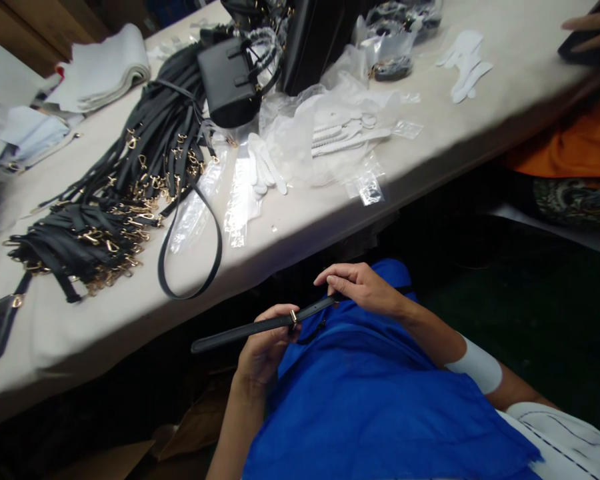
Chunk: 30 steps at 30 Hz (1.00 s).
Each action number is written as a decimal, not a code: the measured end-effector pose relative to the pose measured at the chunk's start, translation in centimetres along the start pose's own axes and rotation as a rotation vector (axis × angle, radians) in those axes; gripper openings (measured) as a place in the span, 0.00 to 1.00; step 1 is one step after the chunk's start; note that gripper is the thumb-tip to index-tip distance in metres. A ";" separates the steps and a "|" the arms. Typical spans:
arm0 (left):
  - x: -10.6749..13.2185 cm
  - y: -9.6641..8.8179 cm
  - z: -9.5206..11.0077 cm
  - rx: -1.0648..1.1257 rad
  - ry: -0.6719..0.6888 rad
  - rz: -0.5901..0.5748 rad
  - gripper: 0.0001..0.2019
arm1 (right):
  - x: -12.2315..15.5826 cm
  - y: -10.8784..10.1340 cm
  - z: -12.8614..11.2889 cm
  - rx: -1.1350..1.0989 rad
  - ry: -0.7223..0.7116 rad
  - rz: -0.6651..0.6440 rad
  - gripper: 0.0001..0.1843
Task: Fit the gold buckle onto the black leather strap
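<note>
Over my lap, below the table edge, I hold a black leather strap (240,331) with a small gold buckle near its middle. My left hand (265,347) is closed round the strap at the buckle. My right hand (363,288) pinches the strap's right end with thumb and fingers. A blue cloth (370,400) covers my lap beneath both hands.
On the white table (300,220) lie a heap of black straps with gold clasps (115,200), a small black handbag (230,80), clear plastic bags (330,133) and white paper pieces (465,63). Another person's hand (593,33) and orange garment (575,143) are at far right.
</note>
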State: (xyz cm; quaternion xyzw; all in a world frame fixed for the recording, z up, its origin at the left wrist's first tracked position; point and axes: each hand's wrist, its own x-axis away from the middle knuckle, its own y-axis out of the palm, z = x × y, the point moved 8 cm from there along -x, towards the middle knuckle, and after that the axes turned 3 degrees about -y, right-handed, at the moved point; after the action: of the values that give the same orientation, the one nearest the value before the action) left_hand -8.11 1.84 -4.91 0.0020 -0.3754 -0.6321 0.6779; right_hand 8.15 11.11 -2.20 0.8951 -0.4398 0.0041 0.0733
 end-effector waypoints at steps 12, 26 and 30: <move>0.2 -0.1 0.4 -0.228 0.033 0.042 0.18 | 0.7 0.2 -0.5 0.185 -0.053 0.064 0.12; 0.4 0.4 0.5 -0.302 0.119 0.096 0.13 | 0.9 1.9 -1.1 0.349 -0.288 0.101 0.07; 0.8 1.6 1.8 -0.632 0.206 0.147 0.10 | 2.5 3.7 -4.0 0.391 -0.355 -0.021 0.16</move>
State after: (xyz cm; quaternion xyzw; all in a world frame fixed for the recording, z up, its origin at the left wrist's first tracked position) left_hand -7.71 2.34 -2.44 -0.1713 -0.0898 -0.6633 0.7230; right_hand 7.00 7.49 2.43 0.8835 -0.4274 -0.0687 -0.1790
